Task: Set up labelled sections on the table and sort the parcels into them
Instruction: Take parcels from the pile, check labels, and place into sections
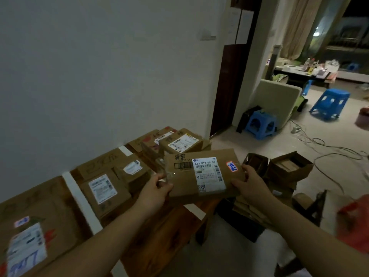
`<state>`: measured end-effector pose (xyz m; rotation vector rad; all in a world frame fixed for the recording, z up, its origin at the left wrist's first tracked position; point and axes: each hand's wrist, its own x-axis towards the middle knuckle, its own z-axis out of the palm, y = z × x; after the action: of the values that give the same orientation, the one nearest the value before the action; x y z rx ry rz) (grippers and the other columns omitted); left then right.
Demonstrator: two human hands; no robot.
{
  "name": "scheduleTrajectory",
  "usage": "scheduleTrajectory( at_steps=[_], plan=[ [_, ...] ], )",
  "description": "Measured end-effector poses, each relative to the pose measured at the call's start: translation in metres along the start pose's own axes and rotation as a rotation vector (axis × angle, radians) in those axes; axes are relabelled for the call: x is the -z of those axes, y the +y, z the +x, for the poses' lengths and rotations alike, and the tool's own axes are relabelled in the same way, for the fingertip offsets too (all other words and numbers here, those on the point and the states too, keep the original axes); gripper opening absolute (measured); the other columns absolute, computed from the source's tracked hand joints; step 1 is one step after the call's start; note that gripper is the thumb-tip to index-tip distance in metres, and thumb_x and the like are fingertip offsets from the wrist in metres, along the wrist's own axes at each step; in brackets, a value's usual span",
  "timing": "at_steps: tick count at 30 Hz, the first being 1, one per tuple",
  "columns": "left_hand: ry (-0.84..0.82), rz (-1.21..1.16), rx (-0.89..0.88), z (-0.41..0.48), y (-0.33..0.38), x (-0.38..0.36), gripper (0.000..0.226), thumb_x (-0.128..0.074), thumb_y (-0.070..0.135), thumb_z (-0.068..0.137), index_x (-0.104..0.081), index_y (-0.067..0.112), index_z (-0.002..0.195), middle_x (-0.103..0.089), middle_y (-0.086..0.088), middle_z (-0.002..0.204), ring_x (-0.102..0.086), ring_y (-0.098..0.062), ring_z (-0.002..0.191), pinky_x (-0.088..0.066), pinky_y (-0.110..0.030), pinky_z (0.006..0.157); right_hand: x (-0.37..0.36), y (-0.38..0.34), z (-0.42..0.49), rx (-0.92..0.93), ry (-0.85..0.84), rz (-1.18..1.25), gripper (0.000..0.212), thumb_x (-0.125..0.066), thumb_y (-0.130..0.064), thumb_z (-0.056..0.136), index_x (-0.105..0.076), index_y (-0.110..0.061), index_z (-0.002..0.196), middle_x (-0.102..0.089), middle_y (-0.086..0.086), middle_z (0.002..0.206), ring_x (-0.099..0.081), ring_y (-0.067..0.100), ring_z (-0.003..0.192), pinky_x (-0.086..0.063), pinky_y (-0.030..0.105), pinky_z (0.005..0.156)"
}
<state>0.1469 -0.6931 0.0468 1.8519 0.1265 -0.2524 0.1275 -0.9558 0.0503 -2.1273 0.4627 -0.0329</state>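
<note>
Held parcel: flat cardboard parcel (201, 174), shipping label up, orange sticker near its right end; in the air over the bench (159, 242), touching nothing but the hands.
Left grip (157, 188): pinched the parcel's left end, thumb on top.
Right grip (249, 182): clasped the parcel's right end, thumb beside the sticker.
Long axis: ran from grip to grip, roughly level.
Far stack (179, 142): labelled boxes just beyond the parcel's far edge.
Middle section: box (103, 188) left of the parcel, with a white tape strip (79, 198) further left.
Open cartons (289, 166): on the floor, right of the parcel.
Nearer hand: the left grip was on the side of the sections.
Next move, judged: a short carry forward or left of the parcel's present spot. The section writing was too dim to read.
</note>
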Motion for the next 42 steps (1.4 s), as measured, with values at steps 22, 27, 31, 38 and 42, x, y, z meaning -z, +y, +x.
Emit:
scheduleTrajectory(
  at_steps=[22,27,31,38,42],
  plan=[
    [0.174,0.325,0.282,0.095,-0.032,-0.169,0.074,-0.062,0.023,0.088,-0.020,0.027,0.149,-0.035,-0.006,0.142,-0.043,-0.022,0.127,-0.042,-0.029,0.101,-0.002,0.074,0.219,0.323,-0.589,-0.585,0.083,-0.060,-0.050,0.087,-0.010,-0.032,0.150,-0.016,0.009,0.151,-0.037,0.027,0.129,-0.040,0.037,0.104],
    [0.170,0.396,0.314,0.113,-0.039,-0.186,0.073,-0.060,0.025,0.090,-0.018,0.028,0.149,-0.031,-0.004,0.147,-0.040,-0.020,0.129,-0.039,-0.028,0.103,-0.007,0.092,0.245,0.338,-0.631,-0.601,0.083,-0.059,-0.053,0.086,-0.010,-0.032,0.150,-0.018,0.010,0.151,-0.034,0.027,0.132,-0.035,0.038,0.106],
    [0.249,0.397,0.335,0.118,-0.045,-0.194,0.073,-0.060,0.026,0.090,-0.017,0.030,0.149,-0.033,-0.004,0.146,-0.041,-0.019,0.128,-0.039,-0.028,0.105,-0.013,0.100,0.267,0.443,-0.670,-0.616,0.081,-0.055,-0.055,0.088,-0.009,-0.031,0.150,-0.015,0.009,0.151,-0.030,0.027,0.135,-0.034,0.040,0.109],
    [0.291,0.450,0.516,0.126,-0.034,-0.190,0.079,-0.062,0.037,0.088,-0.013,0.038,0.149,0.000,-0.002,0.159,-0.009,-0.031,0.145,-0.022,-0.043,0.116,-0.021,0.083,0.293,0.566,-0.711,-0.718,0.083,-0.050,-0.067,0.083,-0.011,-0.035,0.149,0.002,0.008,0.157,-0.007,0.033,0.144,-0.022,0.050,0.114],
    [0.378,0.377,0.553,0.105,-0.014,-0.165,0.081,-0.063,0.043,0.085,-0.013,0.038,0.149,-0.001,-0.001,0.160,-0.005,-0.031,0.146,-0.020,-0.052,0.115,-0.024,0.046,0.289,0.735,-0.722,-0.737,0.077,-0.043,-0.073,0.080,-0.029,-0.031,0.143,-0.011,0.009,0.155,-0.008,0.030,0.143,-0.020,0.049,0.115]
  ],
)
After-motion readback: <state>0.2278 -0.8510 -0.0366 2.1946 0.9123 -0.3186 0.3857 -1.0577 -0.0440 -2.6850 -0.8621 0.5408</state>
